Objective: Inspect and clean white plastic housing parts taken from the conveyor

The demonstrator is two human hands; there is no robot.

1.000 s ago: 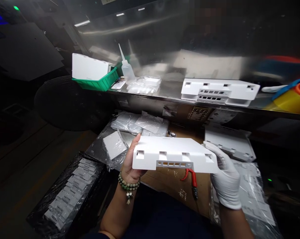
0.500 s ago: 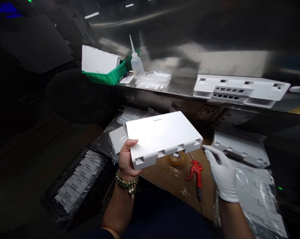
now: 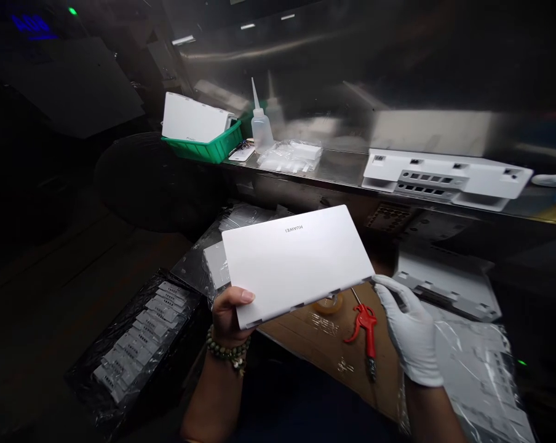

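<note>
A white plastic cover (image 3: 296,261) with HUAWEI lettering, upside down from where I look, is held tilted over the bench. My left hand (image 3: 234,311), bare with a bead bracelet on the wrist, grips its near left corner, thumb on top. At the right corner, my right hand (image 3: 407,329) in a white glove pinches the edge with its fingertips. Beneath the cover's right part lie a red air blow gun (image 3: 365,329) and a roll of tape (image 3: 329,304), partly hidden by the cover.
Along the steel shelf (image 3: 337,165) stand a green bin (image 3: 204,149) with a white cover, a squeeze bottle (image 3: 261,130), bagged parts (image 3: 291,156) and a white housing (image 3: 444,175). A black crate (image 3: 139,344) of grey parts sits left; wrapped panels (image 3: 476,363) lie right.
The cover has tipped so its top face turns more toward me and the notched edge is mostly out of sight. My left hand moved slightly left; my right stays at the corner.
</note>
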